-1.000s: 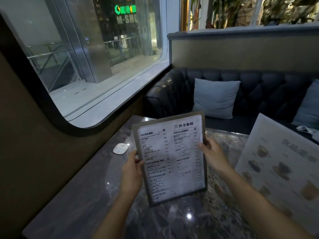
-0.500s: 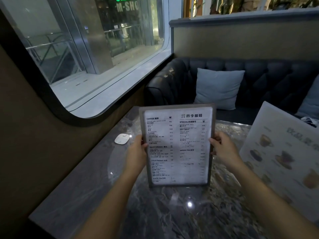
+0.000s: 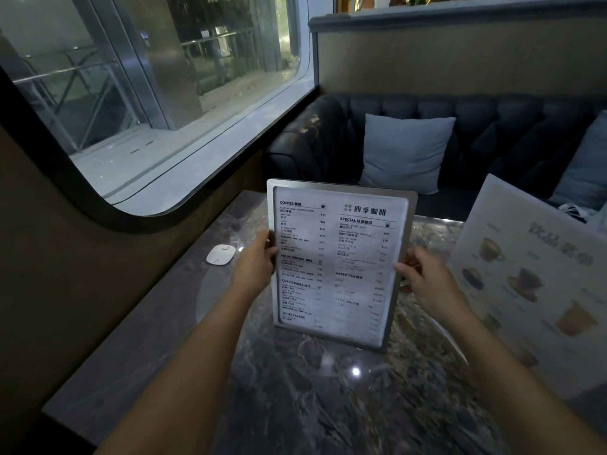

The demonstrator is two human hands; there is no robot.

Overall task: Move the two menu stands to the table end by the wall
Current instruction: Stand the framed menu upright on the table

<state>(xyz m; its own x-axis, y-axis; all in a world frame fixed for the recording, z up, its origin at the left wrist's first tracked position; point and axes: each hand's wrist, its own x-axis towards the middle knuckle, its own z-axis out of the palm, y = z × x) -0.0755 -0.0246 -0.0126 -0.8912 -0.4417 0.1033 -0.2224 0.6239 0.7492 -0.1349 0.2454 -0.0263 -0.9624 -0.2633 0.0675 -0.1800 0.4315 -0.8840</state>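
Note:
A metal-framed menu stand [image 3: 338,264] with black text on white stands upright near the middle of the dark marble table [image 3: 328,389]. My left hand [image 3: 256,267] grips its left edge and my right hand [image 3: 423,280] grips its right edge. Its bottom edge looks level with the table top; I cannot tell if it touches. A second menu stand [image 3: 538,280], with pictures of drinks, leans at the right side of the table, partly cut off by the frame.
A small white square device [image 3: 220,254] lies on the table near the brown wall [image 3: 65,290] on the left, under a large window. A dark tufted sofa [image 3: 492,126] with pale cushions [image 3: 404,152] runs behind the table.
The text menu stand has gone from tilted to upright and moved slightly left and down towards the table, both hands still on its edges.

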